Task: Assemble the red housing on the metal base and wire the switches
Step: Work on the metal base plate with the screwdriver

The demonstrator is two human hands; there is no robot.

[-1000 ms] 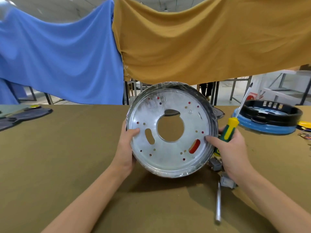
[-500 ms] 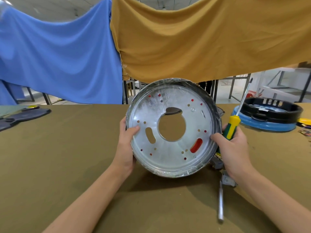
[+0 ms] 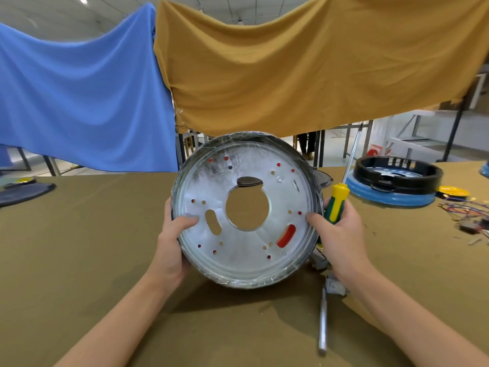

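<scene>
Both hands: left hand [image 3: 173,242] grips metal base [image 3: 246,210]; right hand [image 3: 337,234] steadies it, clutching screwdriver [image 3: 337,205].
Advice: align red-showing holes before driving screws.

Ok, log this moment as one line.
metal base upright on edge, red showing through holes | left hand grips rim | right hand steadies rim, holds screwdriver

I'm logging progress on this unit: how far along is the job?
Done: red shows through the holes of the metal base, so the housing seems seated behind it. In hand: left hand and right hand hold the base upright; the right also grips the screwdriver. Left: loose wires lie unconnected on the table.
</scene>
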